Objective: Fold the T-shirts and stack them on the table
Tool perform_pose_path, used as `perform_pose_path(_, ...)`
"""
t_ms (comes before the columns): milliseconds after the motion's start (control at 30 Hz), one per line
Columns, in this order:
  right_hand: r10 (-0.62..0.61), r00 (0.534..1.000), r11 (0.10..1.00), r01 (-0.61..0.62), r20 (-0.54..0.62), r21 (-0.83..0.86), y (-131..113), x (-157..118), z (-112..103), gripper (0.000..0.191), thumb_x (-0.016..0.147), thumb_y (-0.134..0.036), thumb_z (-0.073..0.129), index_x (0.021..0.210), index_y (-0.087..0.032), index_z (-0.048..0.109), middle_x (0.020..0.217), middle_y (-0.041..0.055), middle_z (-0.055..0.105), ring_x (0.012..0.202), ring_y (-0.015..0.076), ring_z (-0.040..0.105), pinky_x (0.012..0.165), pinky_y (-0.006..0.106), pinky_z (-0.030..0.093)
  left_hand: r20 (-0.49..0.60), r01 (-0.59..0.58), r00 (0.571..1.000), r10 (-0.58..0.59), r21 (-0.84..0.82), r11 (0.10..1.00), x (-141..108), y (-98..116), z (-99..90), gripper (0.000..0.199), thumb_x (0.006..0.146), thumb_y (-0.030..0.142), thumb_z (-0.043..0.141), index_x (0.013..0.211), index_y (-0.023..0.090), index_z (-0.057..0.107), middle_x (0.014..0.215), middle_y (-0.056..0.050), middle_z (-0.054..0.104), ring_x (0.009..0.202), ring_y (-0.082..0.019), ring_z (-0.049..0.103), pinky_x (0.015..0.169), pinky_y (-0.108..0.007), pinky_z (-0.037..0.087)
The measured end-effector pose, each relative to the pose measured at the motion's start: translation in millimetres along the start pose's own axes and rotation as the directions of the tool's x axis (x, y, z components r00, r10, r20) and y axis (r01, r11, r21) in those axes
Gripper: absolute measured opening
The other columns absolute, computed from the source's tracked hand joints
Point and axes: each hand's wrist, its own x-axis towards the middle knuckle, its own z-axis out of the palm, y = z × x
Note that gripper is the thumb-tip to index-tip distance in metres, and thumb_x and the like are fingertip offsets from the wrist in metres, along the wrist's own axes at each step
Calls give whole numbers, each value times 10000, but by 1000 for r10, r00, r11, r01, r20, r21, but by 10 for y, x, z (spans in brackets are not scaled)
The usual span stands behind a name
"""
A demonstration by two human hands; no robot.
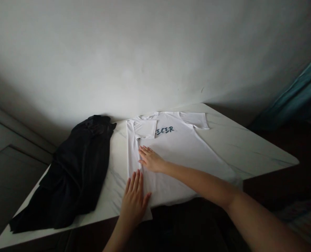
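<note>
Pressing flat on a white T-shirt, left hand and right hand both open

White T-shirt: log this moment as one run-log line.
white T-shirt: one sleeve folded in | left hand: at its edge | right hand: flat on it | beside: black garment

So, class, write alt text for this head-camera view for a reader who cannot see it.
A left hand and right hand rest flat on a white T-shirt with dark lettering, lying on a marble-patterned table. A black garment lies bunched beside it.
</note>
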Motion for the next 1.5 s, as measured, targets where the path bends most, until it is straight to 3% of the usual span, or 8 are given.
perform_pose_path(133, 133, 990, 990, -131, 39, -52, -298, 790, 239, 706, 971, -470, 433, 1447, 47, 364, 1537, 271, 283, 1457, 331, 234, 1201, 478, 174, -47, -3, 999, 3, 10, 1000, -111, 61, -41, 760, 958, 496, 400, 1570, 163, 97, 1552, -144, 351, 1423, -292, 349, 1108, -445, 388)
perform_pose_path(300, 347, 937, 937, -346, 36, -36, -157, 1447, 329, 784, 965, -512, 416, 1473, 74, 301, 1551, 273, 226, 1470, 326, 191, 1207, 457, 107, -85, -43, 995, 48, 54, 998, -138, 56, -46, 783, 947, 493, 418, 1565, 120, 116, 1551, -141, 353, 1430, -289, 336, 1090, -428, 414)
perform_pose_path(633, 379, 924, 925, -378, 43, -38, 166, 1936, 294, 776, 972, -541, 375, 1501, 19, 284, 1577, 227, 184, 1481, 324, 144, 1201, 471, 118, -71, -166, 984, 163, -42, 985, -78, -320, 82, 693, 944, 526, 416, 1541, 206, 266, 1428, -83, 539, 1269, -246, 555, 943, -347, 535)
perform_pose_path(833, 262, 965, 960, -261, -3, -96, 6, 1562, 395, 675, 987, -423, 409, 1453, 62, 352, 1539, 257, 275, 1469, 320, 189, 1206, 439, 113, 49, -5, 999, 14, -172, 985, 1375, -1244, -141, 393, 994, 281, 365, 1326, 193, 556, 1333, -87, 627, 1239, -208, 578, 1046, -375, 472)
perform_pose_path(1000, 135, 991, 989, -136, -23, -52, -226, 933, 415, 674, 988, -434, 418, 1472, 28, 335, 1531, 251, 310, 1460, 315, 230, 1204, 463, 168, 299, -51, 952, 71, -74, 996, 2473, -1711, 301, 330, 950, 171, 431, 1221, 188, 618, 1407, -114, 559, 1328, -226, 493, 1108, -408, 388)
perform_pose_path(1300, -262, 950, 961, 240, 172, 140, -650, -306, -40, 738, 967, -583, 400, 1518, -102, 302, 1594, 174, 207, 1486, 311, 116, 1206, 501, 121, 288, 171, 942, -170, 24, 985, 2491, -1585, 826, 588, 1011, 415, 260, 1534, 147, 273, 1595, -125, 258, 1474, -288, 221, 1170, -465, 259)
perform_pose_path(1433, -491, 854, 857, 438, 172, 273, -604, -629, -240, 578, 974, -512, 458, 1458, -197, 427, 1522, 89, 417, 1440, 235, 300, 1198, 423, 198, 321, 178, 928, -187, 57, 982, 2499, -1600, 799, 616, 1007, 428, 224, 1540, 121, 238, 1602, -112, 241, 1474, -294, 218, 1172, -489, 240)
perform_pose_path(1500, -437, 885, 874, 377, 160, 306, -383, -631, -331, 459, 994, -435, 455, 1394, -215, 508, 1391, 48, 580, 1346, 169, 454, 1151, 336, 304, 284, 186, 937, -203, 86, 979, 2523, -1568, 787, 621, 1002, 430, 221, 1529, 104, 272, 1587, -133, 279, 1465, -308, 244, 1169, -508, 238)
